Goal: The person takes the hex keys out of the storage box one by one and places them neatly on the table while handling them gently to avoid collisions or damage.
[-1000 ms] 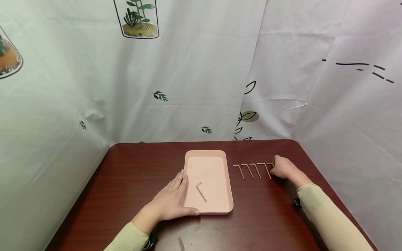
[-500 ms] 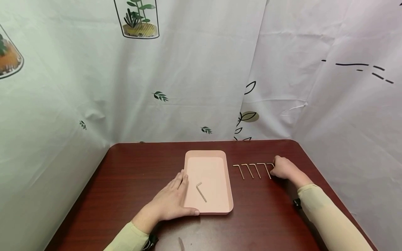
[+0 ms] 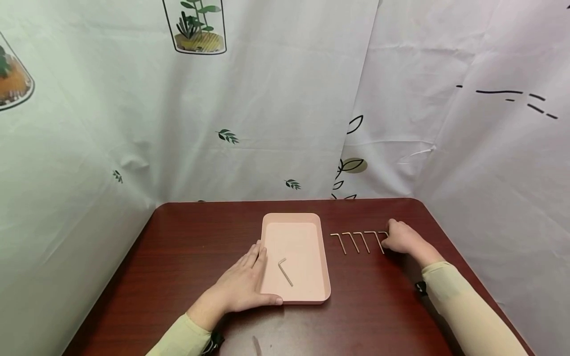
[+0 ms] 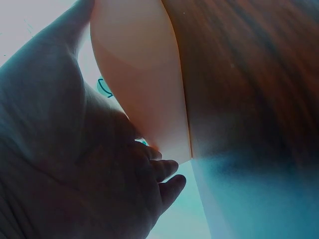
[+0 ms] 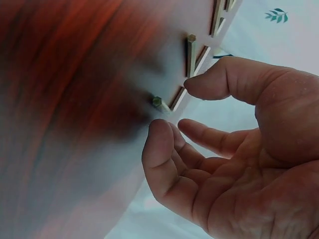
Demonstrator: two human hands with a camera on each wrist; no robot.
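Observation:
A pink rectangular tray (image 3: 303, 242) lies on the table with one hex key (image 3: 285, 272) inside it. My left hand (image 3: 238, 287) rests along its left side, fingers extended and thumb at the near rim. In the left wrist view the tray's wall (image 4: 154, 94) shows beyond the palm. My right hand (image 3: 403, 237) is at the right end of a row of hex keys, over the last hex key (image 5: 157, 103), most of which it hides in the head view. In the right wrist view thumb and fingers stand apart around that key's end, loosely bent.
To the right of the tray, several L-shaped hex keys (image 3: 353, 243) lie side by side on the dark red-brown table (image 3: 356, 282). Behind and beside the table hangs a white printed cloth (image 3: 267, 99).
My right hand has shifted very slightly at the end of the row. The left hand, the tray and the hex keys are as before.

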